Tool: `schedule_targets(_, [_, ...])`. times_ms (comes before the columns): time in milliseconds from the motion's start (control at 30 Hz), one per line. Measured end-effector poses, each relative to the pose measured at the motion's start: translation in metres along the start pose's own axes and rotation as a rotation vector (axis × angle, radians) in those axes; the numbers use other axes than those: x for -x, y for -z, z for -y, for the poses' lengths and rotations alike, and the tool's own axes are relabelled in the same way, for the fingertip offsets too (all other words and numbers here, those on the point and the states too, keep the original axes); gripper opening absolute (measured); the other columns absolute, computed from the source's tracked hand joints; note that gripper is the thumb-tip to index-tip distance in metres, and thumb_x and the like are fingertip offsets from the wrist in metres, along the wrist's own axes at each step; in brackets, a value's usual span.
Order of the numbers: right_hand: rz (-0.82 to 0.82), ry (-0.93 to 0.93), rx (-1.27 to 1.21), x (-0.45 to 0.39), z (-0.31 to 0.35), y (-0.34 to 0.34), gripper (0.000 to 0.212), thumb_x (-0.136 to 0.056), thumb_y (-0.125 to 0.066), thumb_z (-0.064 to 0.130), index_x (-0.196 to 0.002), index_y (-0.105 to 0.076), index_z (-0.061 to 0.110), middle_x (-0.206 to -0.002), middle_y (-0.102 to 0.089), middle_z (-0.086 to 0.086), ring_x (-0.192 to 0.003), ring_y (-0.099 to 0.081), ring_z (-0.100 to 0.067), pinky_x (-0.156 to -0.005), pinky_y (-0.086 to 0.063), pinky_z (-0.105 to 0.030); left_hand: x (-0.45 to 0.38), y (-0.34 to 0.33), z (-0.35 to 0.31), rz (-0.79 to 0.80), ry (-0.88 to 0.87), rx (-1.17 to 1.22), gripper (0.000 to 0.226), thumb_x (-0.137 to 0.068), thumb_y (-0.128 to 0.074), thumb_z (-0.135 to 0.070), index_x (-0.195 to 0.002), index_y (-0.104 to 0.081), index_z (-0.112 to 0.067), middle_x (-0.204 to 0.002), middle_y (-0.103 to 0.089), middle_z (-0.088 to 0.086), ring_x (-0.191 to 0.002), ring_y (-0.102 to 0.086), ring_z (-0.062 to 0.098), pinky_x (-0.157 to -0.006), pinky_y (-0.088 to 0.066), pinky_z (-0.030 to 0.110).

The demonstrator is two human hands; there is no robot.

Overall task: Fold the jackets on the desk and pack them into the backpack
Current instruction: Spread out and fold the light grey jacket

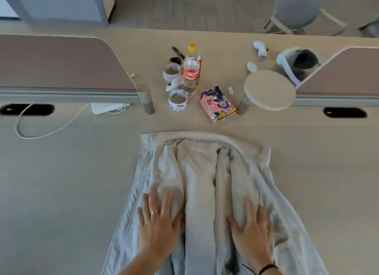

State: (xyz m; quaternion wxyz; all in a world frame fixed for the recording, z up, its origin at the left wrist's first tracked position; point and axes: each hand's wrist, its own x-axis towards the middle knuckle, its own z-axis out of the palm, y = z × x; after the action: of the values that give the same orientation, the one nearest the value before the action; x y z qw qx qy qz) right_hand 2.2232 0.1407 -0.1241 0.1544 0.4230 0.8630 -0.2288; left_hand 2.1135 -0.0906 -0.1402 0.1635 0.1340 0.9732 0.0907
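Jacket (201,172) lies flat under left hand (158,223) and right hand (250,231)

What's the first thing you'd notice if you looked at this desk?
First, the big pale jacket spread on the near part of the desk, with the left hand and right hand pressing flat on it. Next, farther back in the middle, the clear bottle with a red label, and the pink snack bag to its right.

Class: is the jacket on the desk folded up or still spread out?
Partly folded: the jacket has its sides turned in, but its length lies unfolded.
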Motion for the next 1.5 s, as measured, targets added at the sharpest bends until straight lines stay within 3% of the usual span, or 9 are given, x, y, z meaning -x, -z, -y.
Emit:
schedule_targets(133, [-0.09,-0.027,0.065,0.01,-0.023,-0.048,0.079,-0.088,-0.034,0.076,-0.155,-0.007,0.046,-0.164,-0.012,-0.02,-0.151,-0.01,-0.035,-0.117,-0.016,-0.062,0.014,-0.033,0.011,0.032,0.162,0.065,0.092,-0.089,-0.023,-0.08,-0.154,-0.031,-0.017,-0.152,-0.036,0.032,-0.139,-0.038,0.05,-0.106,-0.039,0.062])
schedule_targets(233, [-0.035,0.037,0.15,-0.009,-0.036,-0.055,0.068,-0.097,-0.025,0.058,-0.14,0.027,0.064,-0.167,0.012,-0.005,-0.153,0.012,-0.022,-0.12,0.0,-0.058,0.008,-0.049,0.017,0.031,0.148,0.022,0.085,-0.094,-0.014,-0.076,-0.154,-0.032,-0.019,-0.157,-0.027,0.032,-0.146,-0.024,0.049,-0.119,-0.012,0.057])
schedule_targets(333, [-0.061,0.137,0.201,-0.02,-0.044,-0.052,0.079,-0.098,-0.038,0.04,-0.143,0.022,0.064,-0.166,0.015,0.001,-0.153,0.013,-0.015,-0.119,0.009,-0.052,-0.001,-0.052,0.021,0.01,0.09,-0.011,0.073,-0.098,-0.015,-0.067,-0.156,-0.03,-0.025,-0.162,-0.018,0.026,-0.151,-0.01,0.043,-0.122,0.003,0.05])
schedule_targets(467, [-0.098,0.16,0.209,-0.028,-0.045,-0.051,0.072,-0.089,-0.03,0.04,-0.155,-0.004,0.051,-0.168,-0.002,-0.005,-0.155,-0.004,-0.021,-0.119,0.004,-0.054,-0.01,-0.052,0.025,-0.019,0.058,-0.024,0.062,-0.102,-0.018,-0.054,-0.159,-0.009,-0.033,-0.165,-0.005,0.02,-0.154,0.009,0.034,-0.122,0.001,0.053])
schedule_targets(667, [-0.115,0.236,0.261,-0.079,-0.047,-0.024,0.067,-0.088,-0.026,0.039,-0.155,-0.022,0.046,-0.167,-0.011,-0.006,-0.154,-0.012,-0.023,-0.118,-0.009,-0.06,-0.038,-0.043,0.04,-0.024,-0.022,-0.031,0.058,-0.101,-0.021,-0.046,-0.157,-0.016,-0.031,-0.167,-0.003,0.015,-0.155,0.008,0.03,-0.123,0.002,0.049])
schedule_targets(1000, [-0.12,0.359,0.341,-0.171,-0.043,0.026,0.062,-0.092,-0.014,0.05,-0.154,-0.012,0.051,-0.169,0.001,0.001,-0.154,0.001,-0.017,-0.121,0.002,-0.054,-0.132,0.0,0.079,-0.039,-0.083,-0.078,0.066,-0.098,-0.011,-0.056,-0.159,-0.013,-0.032,-0.168,-0.001,0.008,-0.155,0.008,0.025,-0.125,0.001,0.046])
schedule_targets(1233, [0.004,0.421,0.381,-0.195,-0.042,0.048,0.055,-0.096,-0.006,0.06,-0.15,0.002,0.057,-0.168,0.012,0.006,-0.154,0.011,-0.014,-0.123,0.004,-0.05,-0.144,0.013,0.084,-0.028,-0.073,-0.092,0.066,-0.1,-0.004,-0.06,-0.16,-0.01,-0.034,-0.169,0.0,0.004,-0.155,0.007,0.021,-0.126,0.002,0.043])
schedule_targets(1400, [0.078,0.187,0.163,-0.141,-0.012,0.046,0.06,-0.103,-0.03,0.049,-0.158,-0.007,0.04,-0.168,0.001,-0.005,-0.154,-0.003,-0.028,-0.122,-0.005,-0.056,-0.093,0.014,0.064,-0.028,0.093,-0.036,0.066,-0.101,-0.016,-0.062,-0.158,0.006,-0.037,-0.167,-0.006,0.013,-0.154,-0.002,0.031,-0.124,-0.003,0.049])
schedule_targets(1500, [0.0,0.345,0.123,-0.063,0.014,0.043,0.059,-0.105,-0.033,0.035,-0.159,-0.01,0.027,-0.167,-0.006,-0.012,-0.153,-0.01,-0.03,-0.123,-0.006,-0.053,-0.041,0.019,0.055,-0.007,0.152,0.043,0.07,-0.101,-0.025,-0.062,-0.159,0.005,-0.035,-0.168,0.004,0.012,-0.155,0.006,0.029,-0.124,0.002,0.049])
